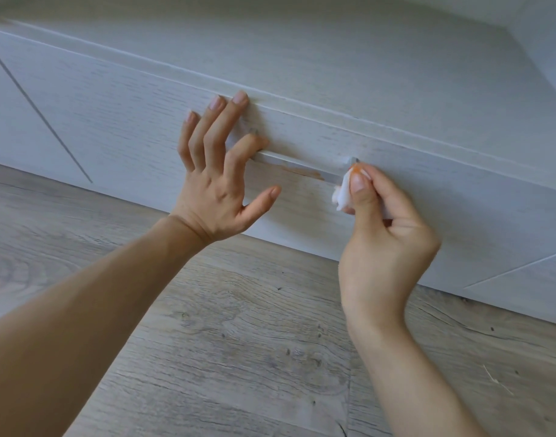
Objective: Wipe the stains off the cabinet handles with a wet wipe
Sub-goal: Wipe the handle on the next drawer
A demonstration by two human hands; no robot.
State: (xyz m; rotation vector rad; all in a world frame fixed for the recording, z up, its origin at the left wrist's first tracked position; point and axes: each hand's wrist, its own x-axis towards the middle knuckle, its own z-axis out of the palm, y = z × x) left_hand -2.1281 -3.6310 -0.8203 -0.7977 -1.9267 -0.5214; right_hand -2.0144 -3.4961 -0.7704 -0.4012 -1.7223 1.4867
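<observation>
Wet wipe (pixel 344 192): small white wad, orange-tinged at its top edge, pressed against the right end of the handle.
Wipe handling: judged soft, light and limp; likely to bunch or slip unless pinched close to the working edge.
Cabinet handle (pixel 297 167): slim pale bar fixed to the drawer front (pixel 396 171), standing off on short posts; appears rigid.
Stain (pixel 297 170): orange smear along the bar's middle, not yet wiped off.
Right hand (pixel 385 241): fingers curled, thumb and fingers pinching the wipe.
Left hand (pixel 220 171): fingers spread and mostly straight, fingertips resting on the drawer front at the bar's left end; holds nothing.
Best hold: wipe folded over the bar, gripped from front and behind, then slid along its length.
Risk: a soiled patch may smear orange back; a clean face should be turned out.
Floor (pixel 238 342): grey wood-grain planks below the cabinet.
</observation>
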